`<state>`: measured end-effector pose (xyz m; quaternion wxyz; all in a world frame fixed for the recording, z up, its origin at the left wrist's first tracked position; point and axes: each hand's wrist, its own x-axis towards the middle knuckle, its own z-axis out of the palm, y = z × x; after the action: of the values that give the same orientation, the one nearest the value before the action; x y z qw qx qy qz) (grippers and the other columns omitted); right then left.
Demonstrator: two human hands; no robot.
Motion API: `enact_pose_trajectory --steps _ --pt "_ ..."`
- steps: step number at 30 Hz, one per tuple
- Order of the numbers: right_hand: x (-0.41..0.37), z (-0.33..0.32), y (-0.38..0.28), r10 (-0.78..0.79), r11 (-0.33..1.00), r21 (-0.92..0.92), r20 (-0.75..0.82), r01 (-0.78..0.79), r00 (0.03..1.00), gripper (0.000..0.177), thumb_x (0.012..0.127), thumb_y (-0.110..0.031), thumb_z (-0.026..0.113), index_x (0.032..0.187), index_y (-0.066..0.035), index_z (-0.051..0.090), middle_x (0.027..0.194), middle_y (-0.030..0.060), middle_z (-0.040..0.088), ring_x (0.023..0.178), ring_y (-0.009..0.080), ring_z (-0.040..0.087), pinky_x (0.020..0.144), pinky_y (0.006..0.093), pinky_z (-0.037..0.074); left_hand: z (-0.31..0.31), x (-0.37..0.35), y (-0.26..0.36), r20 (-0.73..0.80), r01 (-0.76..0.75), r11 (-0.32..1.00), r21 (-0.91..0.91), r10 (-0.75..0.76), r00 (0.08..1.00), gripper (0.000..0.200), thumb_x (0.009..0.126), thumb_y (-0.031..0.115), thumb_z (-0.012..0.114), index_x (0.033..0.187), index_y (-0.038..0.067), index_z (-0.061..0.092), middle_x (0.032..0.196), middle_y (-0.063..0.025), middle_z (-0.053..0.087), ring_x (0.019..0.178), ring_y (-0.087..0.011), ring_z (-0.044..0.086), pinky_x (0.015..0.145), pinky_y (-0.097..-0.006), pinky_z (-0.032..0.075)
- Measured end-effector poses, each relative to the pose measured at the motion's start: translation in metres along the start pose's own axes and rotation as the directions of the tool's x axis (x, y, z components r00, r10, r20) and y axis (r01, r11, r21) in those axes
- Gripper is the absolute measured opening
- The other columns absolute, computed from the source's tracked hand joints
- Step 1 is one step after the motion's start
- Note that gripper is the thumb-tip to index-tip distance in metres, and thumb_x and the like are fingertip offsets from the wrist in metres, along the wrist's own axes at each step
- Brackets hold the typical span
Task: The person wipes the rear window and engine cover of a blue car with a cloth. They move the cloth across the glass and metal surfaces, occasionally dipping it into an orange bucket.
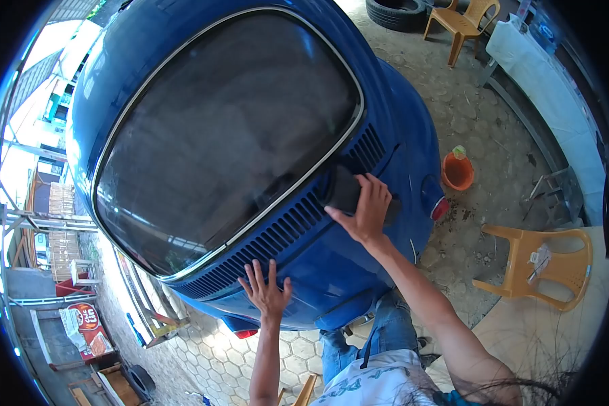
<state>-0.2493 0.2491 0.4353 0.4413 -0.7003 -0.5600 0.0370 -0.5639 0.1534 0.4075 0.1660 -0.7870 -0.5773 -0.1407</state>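
A blue rounded car point(331, 271) stands in front of me, its rear window point(230, 128) framed by a bright trim strip. Below the glass runs a row of vent slots point(284, 233). My left hand point(267, 296) lies open on the bodywork just under the slots, fingers spread. Near the right end of the slots, my right hand point(370, 210) grips a soft-looking black pad point(344, 192) and holds it against the body. The pad covers part of the vents, and its exact kind is unclear.
An orange bucket point(457, 173) stands on the paving to the right of the car. A tan plastic chair point(514, 265) with a small packet on it is at right, another chair point(461, 24) at the back. A tire point(395, 12) lies nearby, beside a covered table point(531, 61).
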Motion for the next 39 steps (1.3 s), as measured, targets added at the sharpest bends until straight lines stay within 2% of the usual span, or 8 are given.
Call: enact_pose_trajectory --steps 5,8,12,19,22,25,30,39 --pt "-0.003 0.024 -0.096 -0.565 0.824 0.046 -0.005 0.565 0.825 0.071 0.084 -0.075 0.065 0.120 -0.014 0.066 0.119 0.0105 0.061 0.111 0.0321 0.058 0.100 0.0509 0.038 -0.020 0.039 -0.075 -0.037 0.112 0.991 -0.074 -0.115 0.993 0.060 0.104 0.042 0.050 0.155 0.010 0.051 0.169 -0.0220 0.030 0.157 -0.0451 0.023 0.127 -0.0604 0.015" --pt "0.007 0.041 -0.128 -0.643 0.764 0.054 -0.016 0.643 0.766 0.064 0.087 -0.076 0.061 0.114 -0.018 0.068 0.118 0.0081 0.063 0.109 0.0303 0.059 0.098 0.0499 0.042 -0.037 0.092 -0.098 -0.103 0.140 0.982 -0.126 -0.153 0.983 0.058 0.103 0.041 0.051 0.153 0.014 0.054 0.168 -0.0202 0.033 0.157 -0.0433 0.026 0.127 -0.0596 0.015" --pt "0.019 0.042 -0.132 -0.682 0.729 0.061 -0.031 0.682 0.731 0.054 0.088 -0.066 0.064 0.110 -0.018 0.070 0.112 0.0063 0.065 0.105 0.0281 0.061 0.097 0.0476 0.044 -0.049 0.128 -0.109 -0.148 0.154 0.968 -0.196 -0.185 0.971 0.055 0.101 0.035 0.053 0.153 0.017 0.056 0.168 -0.0178 0.035 0.157 -0.0414 0.027 0.127 -0.0591 0.016" --pt "0.092 0.057 -0.179 -0.368 0.926 0.044 -0.106 0.374 0.924 0.037 0.089 -0.051 0.070 0.099 -0.016 0.075 0.104 0.0063 0.068 0.095 0.0298 0.062 0.090 0.0456 0.045 -0.044 0.122 -0.109 -0.188 0.212 0.945 -0.250 -0.262 0.947 0.059 0.094 0.026 0.057 0.152 0.018 0.057 0.166 -0.0177 0.038 0.156 -0.0400 0.029 0.127 -0.0581 0.018" --pt "0.157 0.081 -0.199 -0.427 0.904 -0.120 -0.320 0.411 0.846 0.034 0.091 -0.048 0.070 0.100 -0.016 0.075 0.104 0.0066 0.068 0.096 0.0308 0.062 0.089 0.0453 0.045 -0.039 0.120 -0.109 -0.210 0.216 0.941 -0.259 -0.273 0.939 0.061 0.092 0.026 0.058 0.152 0.017 0.057 0.165 -0.0181 0.040 0.156 -0.0400 0.031 0.127 -0.0575 0.018" --pt "0.149 0.091 -0.232 -0.406 0.911 -0.221 -0.325 0.349 0.854 0.035 0.091 -0.048 0.069 0.101 -0.015 0.075 0.105 0.0066 0.067 0.096 0.0303 0.062 0.090 0.0464 0.044 -0.040 0.116 -0.106 -0.189 0.291 0.915 -0.280 -0.350 0.918 0.065 0.090 0.028 0.057 0.153 0.015 0.056 0.165 -0.0185 0.040 0.156 -0.0405 0.031 0.127 -0.0577 0.017" --pt "0.042 0.098 -0.250 -0.807 0.590 0.002 -0.017 0.807 0.590 0.038 0.089 -0.055 0.067 0.100 -0.020 0.075 0.106 0.0056 0.069 0.099 0.0263 0.064 0.097 0.0460 0.045 -0.034 0.115 -0.108 -0.209 0.382 0.863 -0.330 -0.462 0.862 0.073 0.087 0.028 0.054 0.157 0.007 0.048 0.165 -0.0200 0.039 0.156 -0.0416 0.029 0.127 -0.0579 0.016" --pt "0.208 0.178 -0.399 -0.617 0.785 -0.153 -0.269 0.600 0.740 0.040 0.093 -0.051 0.065 0.101 -0.015 0.079 0.098 0.0123 0.070 0.093 0.0323 0.063 0.092 0.0481 0.046 -0.033 0.116 -0.102 -0.210 0.542 0.753 -0.372 -0.637 0.742 0.077 0.088 0.023 0.053 0.162 0.006 0.038 0.169 -0.0193 0.032 0.158 -0.0399 0.023 0.128 -0.0567 0.013"
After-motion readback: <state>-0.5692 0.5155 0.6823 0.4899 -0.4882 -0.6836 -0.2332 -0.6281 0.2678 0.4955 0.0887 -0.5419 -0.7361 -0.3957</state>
